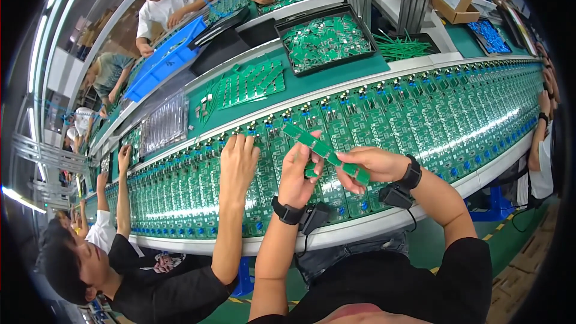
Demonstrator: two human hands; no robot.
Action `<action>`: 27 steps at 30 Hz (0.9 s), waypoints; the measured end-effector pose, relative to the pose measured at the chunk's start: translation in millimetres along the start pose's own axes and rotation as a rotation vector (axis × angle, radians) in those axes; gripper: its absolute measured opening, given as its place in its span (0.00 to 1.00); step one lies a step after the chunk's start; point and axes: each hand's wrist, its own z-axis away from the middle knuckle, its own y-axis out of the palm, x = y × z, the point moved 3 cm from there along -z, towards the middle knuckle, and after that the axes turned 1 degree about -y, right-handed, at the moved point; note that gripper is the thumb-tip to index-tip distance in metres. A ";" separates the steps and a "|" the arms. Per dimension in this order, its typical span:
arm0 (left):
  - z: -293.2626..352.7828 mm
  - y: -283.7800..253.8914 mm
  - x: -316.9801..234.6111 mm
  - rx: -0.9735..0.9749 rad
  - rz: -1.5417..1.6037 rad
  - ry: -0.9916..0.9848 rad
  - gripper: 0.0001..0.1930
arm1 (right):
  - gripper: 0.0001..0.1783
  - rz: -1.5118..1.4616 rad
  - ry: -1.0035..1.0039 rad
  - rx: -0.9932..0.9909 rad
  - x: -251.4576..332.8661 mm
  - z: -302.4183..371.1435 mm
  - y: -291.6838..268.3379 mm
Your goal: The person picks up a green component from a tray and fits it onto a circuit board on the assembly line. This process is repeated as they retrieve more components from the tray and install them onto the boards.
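Gripping a green circuit-board strip (324, 151) with the left hand (296, 177) and the right hand (381, 163). Holding it slanted above the long row of green circuit boards (420, 129). Also clutching a small green piece (310, 170) in the left hand.

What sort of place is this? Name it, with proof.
Probably an electronics assembly line: a long row of green printed circuit boards, a black rectangular tray heaped with small green board pieces, and a co-worker in a white T-shirt opposite.
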 end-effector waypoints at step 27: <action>10.9 18.3 21.7 0.111 -0.578 -0.271 0.07 | 0.23 0.572 -0.304 -0.388 15.9 2.4 -13.3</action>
